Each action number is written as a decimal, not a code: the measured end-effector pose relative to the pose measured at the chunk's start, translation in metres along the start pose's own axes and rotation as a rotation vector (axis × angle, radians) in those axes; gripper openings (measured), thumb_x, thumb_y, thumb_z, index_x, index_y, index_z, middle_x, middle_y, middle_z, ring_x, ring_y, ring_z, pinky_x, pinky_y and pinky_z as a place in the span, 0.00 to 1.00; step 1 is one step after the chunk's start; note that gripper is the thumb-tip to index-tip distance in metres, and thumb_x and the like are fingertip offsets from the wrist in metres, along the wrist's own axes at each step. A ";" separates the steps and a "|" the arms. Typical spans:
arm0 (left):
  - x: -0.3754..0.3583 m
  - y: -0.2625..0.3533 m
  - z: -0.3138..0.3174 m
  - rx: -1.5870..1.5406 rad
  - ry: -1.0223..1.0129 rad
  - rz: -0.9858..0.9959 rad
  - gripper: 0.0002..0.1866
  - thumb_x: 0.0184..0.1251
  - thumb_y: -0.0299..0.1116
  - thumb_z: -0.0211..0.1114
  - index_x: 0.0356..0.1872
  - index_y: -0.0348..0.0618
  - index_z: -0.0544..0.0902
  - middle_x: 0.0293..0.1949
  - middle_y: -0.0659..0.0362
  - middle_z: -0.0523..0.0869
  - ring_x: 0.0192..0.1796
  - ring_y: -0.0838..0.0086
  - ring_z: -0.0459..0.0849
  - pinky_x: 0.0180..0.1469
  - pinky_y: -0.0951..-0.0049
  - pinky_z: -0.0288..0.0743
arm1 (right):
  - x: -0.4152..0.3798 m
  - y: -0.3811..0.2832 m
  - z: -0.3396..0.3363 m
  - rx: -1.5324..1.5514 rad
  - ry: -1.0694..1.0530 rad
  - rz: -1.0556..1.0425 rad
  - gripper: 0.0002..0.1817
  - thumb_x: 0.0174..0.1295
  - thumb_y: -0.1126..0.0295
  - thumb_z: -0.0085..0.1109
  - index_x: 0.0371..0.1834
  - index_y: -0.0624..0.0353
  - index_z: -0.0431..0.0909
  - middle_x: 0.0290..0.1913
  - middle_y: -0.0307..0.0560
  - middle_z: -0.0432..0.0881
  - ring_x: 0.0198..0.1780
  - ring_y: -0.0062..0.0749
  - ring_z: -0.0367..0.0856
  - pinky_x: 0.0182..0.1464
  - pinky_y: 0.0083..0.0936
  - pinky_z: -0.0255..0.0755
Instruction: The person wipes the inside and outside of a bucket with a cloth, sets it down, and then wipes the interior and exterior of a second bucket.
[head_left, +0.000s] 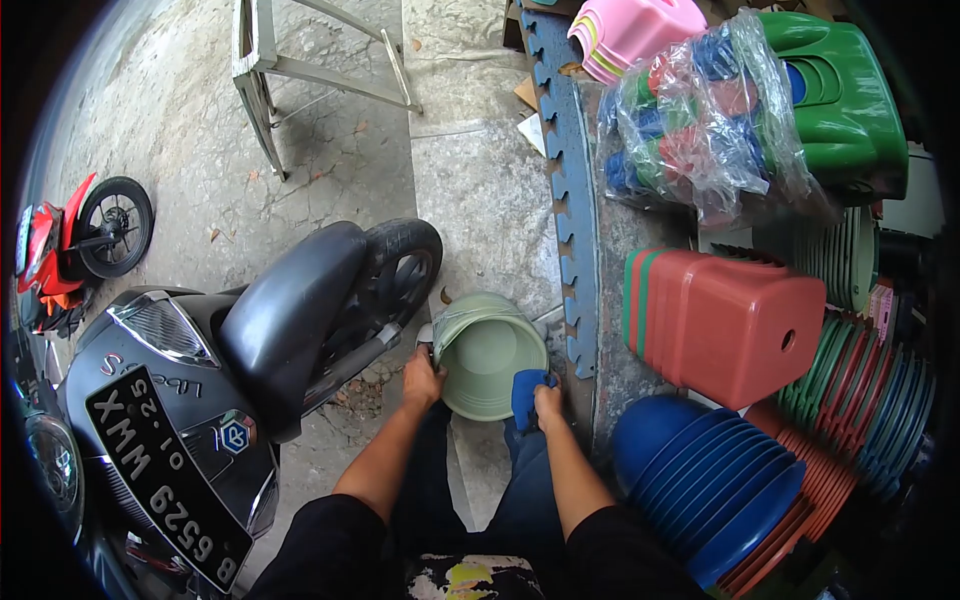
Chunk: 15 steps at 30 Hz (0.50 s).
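A pale green plastic tub (487,350) sits tilted toward me at the centre, above my knees. My left hand (422,380) grips its left rim. My right hand (545,398) presses a blue cloth (527,392) against the tub's lower right rim. Both forearms reach forward from black sleeves, and my legs in dark trousers are below.
A black scooter (250,350) stands close on the left, its front wheel (405,265) near the tub. A red motorbike (70,250) is further left. Stacked plastic stools, basins and bagged wares (730,330) fill the right. A metal frame (270,70) stands on cracked concrete.
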<state>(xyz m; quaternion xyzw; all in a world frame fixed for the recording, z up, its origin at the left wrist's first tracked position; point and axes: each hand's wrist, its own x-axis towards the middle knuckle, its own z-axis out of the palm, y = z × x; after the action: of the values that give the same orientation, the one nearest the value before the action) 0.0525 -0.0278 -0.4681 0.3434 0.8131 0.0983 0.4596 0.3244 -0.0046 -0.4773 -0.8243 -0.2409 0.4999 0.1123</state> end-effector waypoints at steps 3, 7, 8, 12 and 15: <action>-0.003 0.002 0.000 0.022 -0.043 -0.032 0.26 0.53 0.30 0.71 0.54 0.38 0.73 0.53 0.43 0.80 0.56 0.48 0.79 0.58 0.55 0.73 | -0.001 -0.004 -0.003 0.104 -0.087 0.075 0.36 0.48 0.78 0.48 0.68 0.60 0.64 0.55 0.51 0.77 0.55 0.40 0.76 0.58 0.31 0.70; -0.005 0.002 0.005 0.000 -0.002 0.013 0.26 0.54 0.29 0.71 0.55 0.39 0.72 0.53 0.43 0.79 0.56 0.48 0.78 0.59 0.54 0.72 | 0.000 0.008 0.005 0.070 -0.030 -0.063 0.39 0.48 0.79 0.47 0.71 0.58 0.61 0.60 0.51 0.75 0.58 0.41 0.75 0.61 0.30 0.68; -0.005 0.002 0.007 -0.001 0.000 0.012 0.26 0.54 0.29 0.71 0.55 0.39 0.72 0.53 0.43 0.79 0.56 0.48 0.78 0.59 0.54 0.72 | 0.003 0.009 0.007 0.069 -0.032 -0.065 0.39 0.48 0.79 0.47 0.71 0.58 0.61 0.60 0.51 0.75 0.58 0.41 0.75 0.61 0.30 0.68; -0.003 0.004 0.009 -0.039 0.084 -0.001 0.21 0.55 0.31 0.72 0.48 0.39 0.74 0.45 0.46 0.82 0.50 0.50 0.81 0.53 0.55 0.74 | 0.012 0.012 0.012 -0.092 -0.033 -0.037 0.40 0.52 0.77 0.48 0.74 0.57 0.56 0.63 0.56 0.72 0.62 0.43 0.73 0.64 0.31 0.65; 0.000 -0.004 0.014 -0.081 0.101 -0.030 0.19 0.55 0.31 0.72 0.44 0.38 0.75 0.41 0.46 0.83 0.46 0.51 0.83 0.48 0.56 0.75 | 0.020 0.023 0.010 -0.146 0.025 0.017 0.40 0.51 0.76 0.48 0.74 0.61 0.55 0.60 0.55 0.74 0.59 0.42 0.74 0.62 0.31 0.66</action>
<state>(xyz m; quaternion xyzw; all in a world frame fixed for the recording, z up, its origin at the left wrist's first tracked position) 0.0621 -0.0330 -0.4785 0.3070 0.8357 0.1417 0.4328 0.3303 -0.0141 -0.5072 -0.8385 -0.2681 0.4716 0.0508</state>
